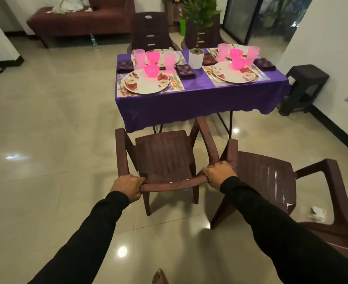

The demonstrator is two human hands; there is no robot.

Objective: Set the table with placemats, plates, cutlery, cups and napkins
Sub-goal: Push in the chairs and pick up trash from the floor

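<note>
1. Far left, background: a dark red upholstered sofa (74, 19) stands against the wall with pale crumpled cloth on its seat.
2. Left hand (128, 186): fingers curled round the left end of the top rail of a brown slatted plastic armchair (164, 158); grip closed on the chair back.
3. That armchair faces the table, its seat just short of the cloth's hanging edge.
4. Right hand (218, 175): fingers wrapped over the right end of the same rail; grip closed on the chair back.
5. Table, beyond the chair: covered by a purple scalloped tablecloth (199, 99).
6. Left half: a floral placemat (179, 86) carries a white flowered plate (146, 83) with a bright pink plastic bowl (151, 71) on it; a folded purple checked napkin (185, 71) lies just beside. Translucent pink tumblers (139, 58) stand behind.
7. Centre: a white cylindrical pot (196, 58).
8. Right half: a second flowered plate (233, 72) with pink bowl on its own mat. Cutlery beside the plates is too blurred to itemise.
9. Right foreground: a second brown plastic armchair (271, 177), angled away, touching the first.
10. Far right: a dark plastic stool (304, 87) at the wall.
</note>
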